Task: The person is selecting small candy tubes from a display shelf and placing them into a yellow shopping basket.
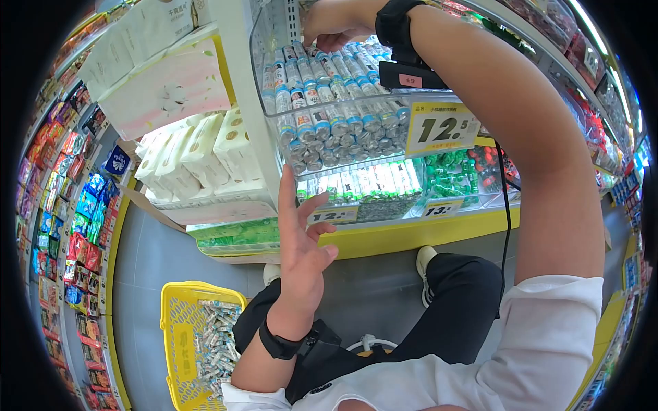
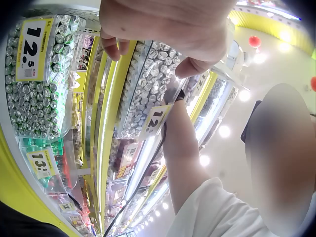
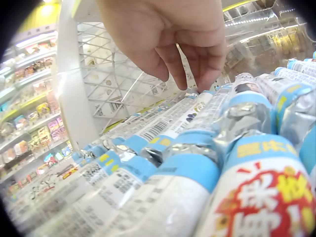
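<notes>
Rolls of candy (image 1: 322,103) in blue-and-white wrappers with silvery twisted ends fill a clear plastic bin (image 1: 356,108) on the shelf. My right hand (image 1: 336,26) reaches over them toward the back. In the right wrist view its fingers (image 3: 173,66) point down, tips right at the far rolls (image 3: 170,118), with no roll seen lifted. My left hand (image 1: 300,250) is raised in front of the shelf, index finger extended up by the bin's lower left corner, other fingers loosely bent. Nothing is in that hand; in the left wrist view it (image 2: 170,29) overlaps the shelves.
A yellow basket (image 1: 179,342) holding many similar rolls stands on the floor at lower left. Green-ended rolls (image 1: 370,183) fill a lower bin. White tissue packs (image 1: 199,154) are stacked to the left. Price tags (image 1: 441,129) hang on the bin fronts. A black cable (image 1: 506,226) hangs from the right arm.
</notes>
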Demonstrator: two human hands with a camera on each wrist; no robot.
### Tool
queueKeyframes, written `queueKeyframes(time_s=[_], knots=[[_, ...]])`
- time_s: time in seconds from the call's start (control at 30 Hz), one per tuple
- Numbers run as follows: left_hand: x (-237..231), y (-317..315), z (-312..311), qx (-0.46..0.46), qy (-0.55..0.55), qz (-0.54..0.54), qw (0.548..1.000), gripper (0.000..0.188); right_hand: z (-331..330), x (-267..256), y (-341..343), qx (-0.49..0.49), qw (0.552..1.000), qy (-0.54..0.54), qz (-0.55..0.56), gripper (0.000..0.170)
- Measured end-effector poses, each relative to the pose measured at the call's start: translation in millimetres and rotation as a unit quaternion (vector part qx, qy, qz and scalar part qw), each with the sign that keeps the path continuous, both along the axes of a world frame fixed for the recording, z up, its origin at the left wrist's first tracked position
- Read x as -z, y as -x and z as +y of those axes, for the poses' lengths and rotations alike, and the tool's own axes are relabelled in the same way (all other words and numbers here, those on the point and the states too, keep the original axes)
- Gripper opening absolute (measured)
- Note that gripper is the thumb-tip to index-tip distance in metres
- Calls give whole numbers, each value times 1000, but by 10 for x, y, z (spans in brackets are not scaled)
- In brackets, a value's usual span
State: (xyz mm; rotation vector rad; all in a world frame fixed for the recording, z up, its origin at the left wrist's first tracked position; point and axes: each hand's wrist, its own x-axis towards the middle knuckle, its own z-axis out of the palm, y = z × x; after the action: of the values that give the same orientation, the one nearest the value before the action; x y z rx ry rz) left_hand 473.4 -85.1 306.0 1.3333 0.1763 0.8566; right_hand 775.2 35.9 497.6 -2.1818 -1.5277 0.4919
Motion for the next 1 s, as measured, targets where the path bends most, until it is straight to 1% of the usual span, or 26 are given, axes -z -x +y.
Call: queueKeyframes(time_s=[0.07,0.17,0.27,0.37,0.47,0.57,0.67,0.77,1.0], knots=[[5,-2,0,-2,1,0,1000,103,16,9,-14,5,999,29,39,24],[8,-5,3,-2,1,1,1000,103,-85,-47,78,49,998,27,35,21],[4,-1,1,-1,1,1,1000,103,-68,-50,65,49,996,67,45,20],[11,0,5,2,0,-1,1000,103,-13,-37,22,17,993,104,58,20],[1,6,0,3,0,0,1000,103,-50,-33,40,23,998,52,22,20],[-8,11,-9,4,-1,1,1000,103,-92,-49,117,23,999,23,14,19],[-5,16,-7,4,-3,2,1000,102,-176,-48,205,12,999,7,52,22],[5,18,-2,5,-6,1,1000,102,-189,-62,231,9,1000,15,18,24],[17,15,7,3,-6,5,1000,102,-205,-82,241,-9,999,41,24,27]])
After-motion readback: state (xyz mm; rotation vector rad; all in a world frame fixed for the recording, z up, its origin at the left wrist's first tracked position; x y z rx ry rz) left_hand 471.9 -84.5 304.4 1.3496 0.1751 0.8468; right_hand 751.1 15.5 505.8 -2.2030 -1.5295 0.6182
